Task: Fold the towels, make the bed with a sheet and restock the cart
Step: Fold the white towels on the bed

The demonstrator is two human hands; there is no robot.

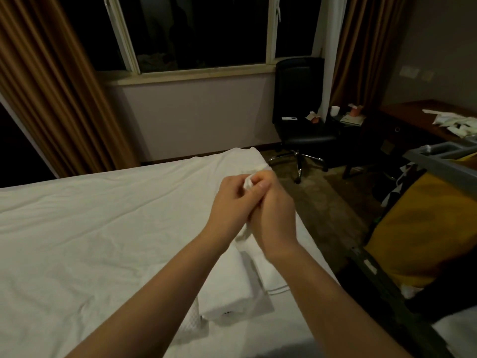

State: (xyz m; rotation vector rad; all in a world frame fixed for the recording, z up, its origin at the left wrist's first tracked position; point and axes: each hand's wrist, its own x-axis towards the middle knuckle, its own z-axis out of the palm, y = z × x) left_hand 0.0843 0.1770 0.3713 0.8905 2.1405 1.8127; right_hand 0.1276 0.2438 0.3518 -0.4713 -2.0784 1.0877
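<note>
A brown curtain [51,86] hangs at the far left beside a dark window [201,32]. Below them the bed [38,319] runs across the view, with a white sheet [90,228] already spread over it, lightly creased but lying flat. Over the bed's right side the left hand [229,202] and right hand [273,213] are pressed close together. Both have their fingers curled round a bunched white towel [248,184], and a strip of it hangs down between the wrists. Under the forearms, folded towels [232,288] sit stacked on the sheet near the bed's right edge. Further right are a black office chair [299,104] and a dark counter [413,117] strewn with papers and small items. The cart [444,156] stands just beside the bed with its grey top tray and a yellow bag [413,228]. The step in hand looks like towel folding, with this piece gathered rather than laid out. The next move probably calls for drawing the hands apart to find two corners and shaking the cloth open. It can then be flattened on the sheet and folded to match the stack before anything goes to the cart.
</note>
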